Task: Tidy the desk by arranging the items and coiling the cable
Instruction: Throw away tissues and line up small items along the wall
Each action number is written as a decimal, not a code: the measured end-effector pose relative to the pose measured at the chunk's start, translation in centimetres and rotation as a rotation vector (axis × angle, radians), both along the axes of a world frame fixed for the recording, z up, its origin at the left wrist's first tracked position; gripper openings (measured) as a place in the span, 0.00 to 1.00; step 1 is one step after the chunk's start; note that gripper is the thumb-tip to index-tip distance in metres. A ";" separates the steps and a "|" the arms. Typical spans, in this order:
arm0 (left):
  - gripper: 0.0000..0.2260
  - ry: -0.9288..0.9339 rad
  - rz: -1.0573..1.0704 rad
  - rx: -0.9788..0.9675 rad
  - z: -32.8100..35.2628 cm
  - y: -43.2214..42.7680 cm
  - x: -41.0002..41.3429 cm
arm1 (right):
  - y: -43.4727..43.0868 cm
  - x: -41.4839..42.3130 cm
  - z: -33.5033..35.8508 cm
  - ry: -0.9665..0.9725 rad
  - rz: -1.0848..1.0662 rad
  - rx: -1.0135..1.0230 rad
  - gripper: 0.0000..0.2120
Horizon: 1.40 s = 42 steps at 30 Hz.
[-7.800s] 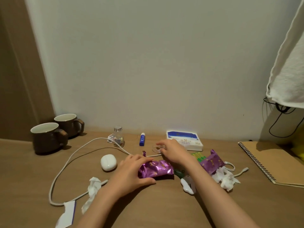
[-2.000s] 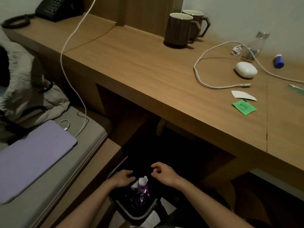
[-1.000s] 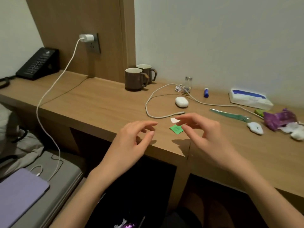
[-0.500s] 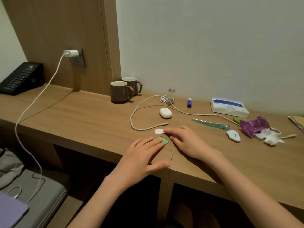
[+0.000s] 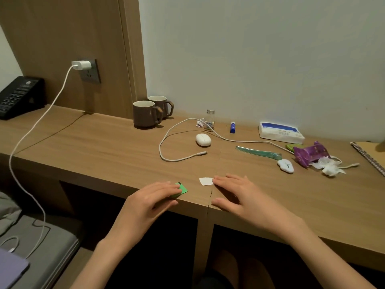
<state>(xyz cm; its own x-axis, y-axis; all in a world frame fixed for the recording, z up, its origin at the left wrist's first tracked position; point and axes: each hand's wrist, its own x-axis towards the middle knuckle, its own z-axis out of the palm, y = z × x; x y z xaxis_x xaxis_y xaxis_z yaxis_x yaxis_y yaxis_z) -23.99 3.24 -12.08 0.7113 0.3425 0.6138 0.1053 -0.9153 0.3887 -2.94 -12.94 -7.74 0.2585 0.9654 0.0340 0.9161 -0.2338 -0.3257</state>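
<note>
Green slip (image 5: 181, 188) lay in front of the white cable (image 5: 164, 158), at the bench (image 5: 104, 155) edge, pressed under the fingers of the left grip (image 5: 153, 198), unclenched. The right grip (image 5: 235, 195), released and flat, touched a white slip (image 5: 205, 181) just in front of the cable's free plug. The cable sprawled uncoiled on the bench.

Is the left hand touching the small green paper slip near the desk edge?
Touching. Head view: fingers of the left hand lie on the small green paper slip, covering part of it.

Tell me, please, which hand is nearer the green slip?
Left. The left hand touches the green slip; the right hand lies to its right, touching the white slip.
</note>
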 end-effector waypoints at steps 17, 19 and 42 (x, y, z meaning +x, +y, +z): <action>0.08 -0.279 0.093 -0.358 1.6 -2.8 -0.5 | -2.9 -3.4 -2.8 -0.017 0.029 0.543 0.12; 0.07 -0.309 0.099 -0.475 1.8 -2.7 -1.2 | -2.9 -3.5 -2.6 -0.020 0.040 0.555 0.11; 0.05 0.367 0.426 -1.120 -21.9 5.9 -12.0 | 10.5 -12.9 -20.4 0.588 0.115 -0.206 0.08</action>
